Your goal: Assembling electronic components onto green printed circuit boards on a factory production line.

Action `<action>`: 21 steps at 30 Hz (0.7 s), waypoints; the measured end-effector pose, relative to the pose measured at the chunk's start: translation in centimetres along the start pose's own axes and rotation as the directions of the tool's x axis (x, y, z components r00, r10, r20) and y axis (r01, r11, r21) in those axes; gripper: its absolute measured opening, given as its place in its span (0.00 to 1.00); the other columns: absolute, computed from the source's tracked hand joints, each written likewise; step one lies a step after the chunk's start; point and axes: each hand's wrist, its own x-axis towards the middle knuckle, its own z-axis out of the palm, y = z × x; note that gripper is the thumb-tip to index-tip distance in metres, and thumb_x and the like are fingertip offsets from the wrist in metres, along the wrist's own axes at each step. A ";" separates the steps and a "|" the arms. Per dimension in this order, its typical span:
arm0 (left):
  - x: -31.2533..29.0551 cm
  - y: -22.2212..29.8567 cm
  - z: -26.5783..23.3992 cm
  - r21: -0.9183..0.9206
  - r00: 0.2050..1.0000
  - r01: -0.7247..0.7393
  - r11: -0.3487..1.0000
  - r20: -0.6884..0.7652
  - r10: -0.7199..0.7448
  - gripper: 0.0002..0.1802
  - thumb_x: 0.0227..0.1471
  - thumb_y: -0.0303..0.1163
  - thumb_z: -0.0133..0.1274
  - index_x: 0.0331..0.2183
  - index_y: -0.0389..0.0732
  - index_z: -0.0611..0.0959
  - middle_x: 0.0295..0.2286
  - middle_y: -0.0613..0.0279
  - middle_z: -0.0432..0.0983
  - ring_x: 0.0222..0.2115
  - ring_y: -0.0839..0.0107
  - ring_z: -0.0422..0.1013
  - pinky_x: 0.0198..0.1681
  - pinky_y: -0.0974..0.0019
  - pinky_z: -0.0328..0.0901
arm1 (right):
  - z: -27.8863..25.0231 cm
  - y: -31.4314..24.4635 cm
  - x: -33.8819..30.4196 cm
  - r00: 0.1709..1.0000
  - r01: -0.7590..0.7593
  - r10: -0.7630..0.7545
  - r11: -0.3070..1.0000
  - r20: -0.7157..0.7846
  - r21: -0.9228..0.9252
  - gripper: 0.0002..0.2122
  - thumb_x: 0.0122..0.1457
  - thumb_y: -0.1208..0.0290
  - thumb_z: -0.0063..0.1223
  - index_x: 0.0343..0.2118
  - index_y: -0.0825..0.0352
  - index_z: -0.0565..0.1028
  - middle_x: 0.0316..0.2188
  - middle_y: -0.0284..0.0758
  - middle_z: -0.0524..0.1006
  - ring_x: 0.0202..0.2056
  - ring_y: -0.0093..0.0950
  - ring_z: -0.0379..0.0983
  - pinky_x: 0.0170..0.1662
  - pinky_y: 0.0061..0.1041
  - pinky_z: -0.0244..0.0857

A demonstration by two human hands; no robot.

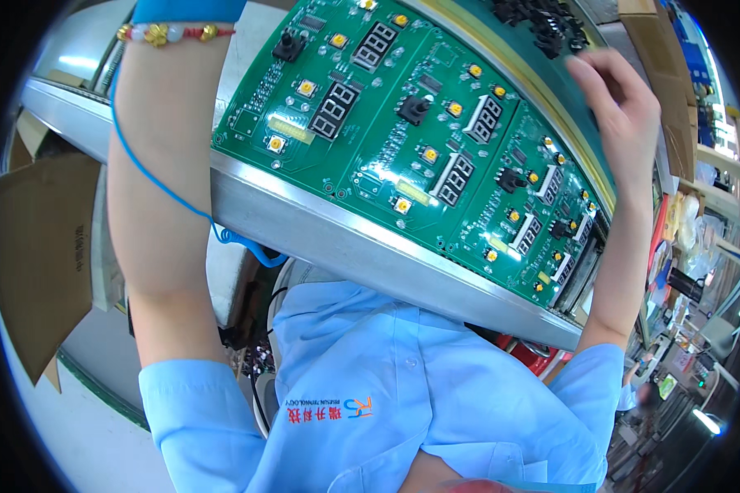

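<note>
My right hand (625,111) is at the upper right, its fingers curled toward the thumb as in a pinch. Whatever may be between the fingertips is hidden. Just beyond them lies a pile of small black parts (547,25) on a green surface. Left of and below that hand stretches a green circuit board panel (304,172) with repeated sections. It carries digit displays (335,109), yellow-and-white push buttons (306,88) and black upright components (414,109). My left forearm (160,164) crosses the panel's left end, wearing a bead bracelet and a blue band; the left hand is beyond the top edge.
A metal rail (345,238) runs along the panel's near side, and a yellowish strip (543,78) along its far side. A blue coiled cord (238,238) hangs from my left wrist. Cardboard (41,255) stands at left; a cardboard box (662,82) is at right.
</note>
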 end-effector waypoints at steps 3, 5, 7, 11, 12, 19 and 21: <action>0.0 -0.4 0.9 -0.042 0.993 0.079 0.996 -0.082 -0.082 0.14 0.60 0.32 0.46 0.46 0.36 0.75 0.27 0.72 0.71 0.15 0.88 0.50 0.13 0.83 0.44 | -5.5 5.0 -3.9 0.974 -0.127 0.117 0.991 -0.195 -0.044 0.08 0.58 0.69 0.56 0.32 0.69 0.77 0.23 0.26 0.73 0.26 0.13 0.66 0.32 0.12 0.59; 1.1 -3.0 -1.4 -0.575 0.889 0.319 0.754 0.458 -0.027 0.15 0.61 0.32 0.46 0.47 0.36 0.73 0.28 0.73 0.68 0.14 0.87 0.49 0.13 0.82 0.44 | -9.1 10.4 -7.4 0.939 -0.232 0.184 0.963 -0.292 -0.138 0.08 0.58 0.68 0.56 0.36 0.68 0.77 0.26 0.28 0.75 0.27 0.15 0.67 0.33 0.14 0.62; 0.5 -2.6 1.2 -0.043 0.986 0.147 0.988 -0.078 -0.150 0.15 0.61 0.32 0.45 0.47 0.36 0.73 0.28 0.73 0.68 0.14 0.87 0.48 0.13 0.82 0.44 | -12.4 15.1 -11.4 0.899 -0.357 0.257 0.899 -0.355 -0.254 0.10 0.58 0.67 0.55 0.39 0.67 0.77 0.30 0.31 0.76 0.31 0.19 0.70 0.36 0.18 0.63; 2.8 -3.9 5.6 -0.586 0.572 0.168 0.793 0.713 0.405 0.14 0.61 0.31 0.46 0.46 0.35 0.75 0.28 0.70 0.71 0.14 0.88 0.50 0.14 0.82 0.44 | -12.7 20.8 -16.7 0.910 -0.382 0.187 0.727 -0.370 -0.570 0.17 0.57 0.61 0.54 0.47 0.63 0.75 0.44 0.40 0.75 0.45 0.34 0.71 0.48 0.30 0.64; 2.0 -2.0 9.9 -0.160 0.850 0.139 0.977 0.526 -0.034 0.14 0.60 0.31 0.47 0.45 0.34 0.76 0.28 0.69 0.71 0.14 0.88 0.51 0.14 0.83 0.45 | -12.7 22.6 -18.2 0.908 -0.386 0.184 0.714 -0.376 -0.584 0.17 0.57 0.60 0.53 0.48 0.61 0.75 0.46 0.41 0.74 0.48 0.37 0.69 0.51 0.32 0.62; 5.6 -7.6 27.1 0.759 0.851 -0.501 0.415 0.520 0.076 0.12 0.50 0.34 0.52 0.35 0.39 0.82 0.27 0.56 0.79 0.29 0.62 0.74 0.35 0.62 0.68 | -11.5 22.7 -18.1 0.914 -0.294 0.056 0.774 -0.403 -0.560 0.15 0.57 0.64 0.52 0.47 0.57 0.76 0.47 0.35 0.74 0.46 0.38 0.69 0.49 0.33 0.64; 7.2 -11.1 30.0 0.812 0.845 -0.510 0.285 0.534 -0.009 0.11 0.53 0.34 0.51 0.35 0.39 0.82 0.28 0.56 0.79 0.30 0.68 0.75 0.36 0.67 0.68 | -11.4 22.4 -18.3 0.907 -0.297 0.046 0.776 -0.419 -0.557 0.15 0.57 0.65 0.52 0.48 0.57 0.75 0.47 0.35 0.74 0.46 0.37 0.69 0.48 0.33 0.64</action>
